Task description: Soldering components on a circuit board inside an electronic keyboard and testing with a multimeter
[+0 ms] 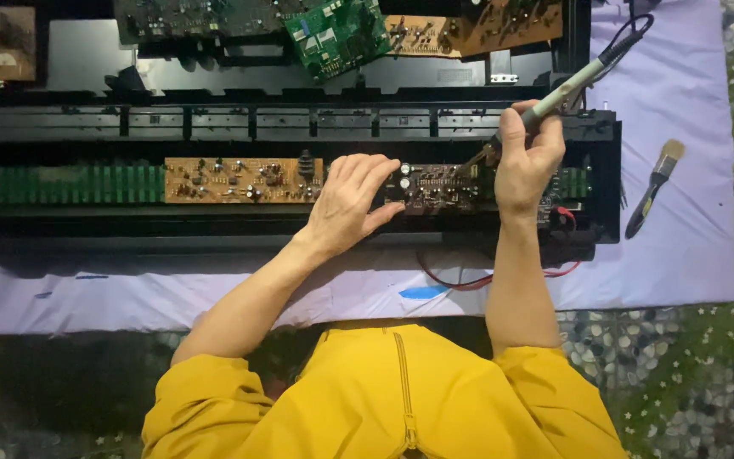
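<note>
While the right hand (527,157) grips a soldering iron (564,89), tip slanting down to the dark board (435,187), the left hand (348,204) lies open, fingers spread on that board's left edge. Dark, crowded with small parts, it sits inside a long black chassis (282,127) beside a tan board (244,180), over a lilac cloth (681,93) with a brush (654,187).
</note>
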